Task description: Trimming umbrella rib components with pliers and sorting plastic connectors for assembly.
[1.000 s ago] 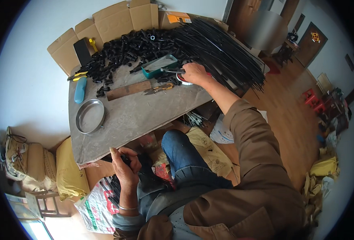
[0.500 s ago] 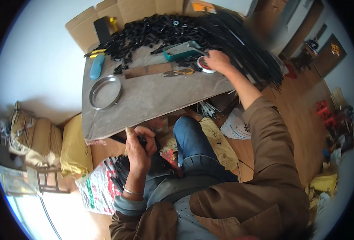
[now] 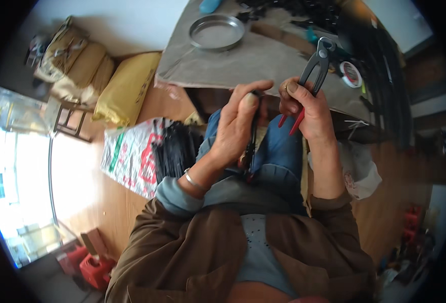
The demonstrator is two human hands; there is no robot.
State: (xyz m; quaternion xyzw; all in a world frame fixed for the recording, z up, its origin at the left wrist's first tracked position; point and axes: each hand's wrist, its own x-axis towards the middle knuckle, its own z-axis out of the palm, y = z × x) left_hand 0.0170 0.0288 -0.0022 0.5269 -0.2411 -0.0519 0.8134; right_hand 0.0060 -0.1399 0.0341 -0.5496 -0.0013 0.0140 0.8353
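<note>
A pair of pincers [image 3: 318, 65] with dark jaws and red handles is gripped in my right hand [image 3: 311, 111], jaws pointing up and away over the near table edge. To its left my left hand [image 3: 235, 121] is closed around thin black strips [image 3: 254, 139], which hang down above my lap. Its fingers hide the strips' upper ends. Both hands are apart, just in front of the table [image 3: 268, 63]. Past the pincers a white round tub [image 3: 351, 74] with a red ring lies on the table's right side.
Farther back are a round metal pan [image 3: 218, 48], a pile of small black pieces [image 3: 319, 12] and long black strips [image 3: 384, 65]. Left of my legs, a white printed bag [image 3: 132, 156] lies beside a bundle of black strips [image 3: 177, 151]. A yellow sack [image 3: 127, 91] rests beyond.
My right hand has come back from the tub area toward my body, and the pincers now show clearly in it. My left hand still holds black strips. The view has shifted downward and left.
</note>
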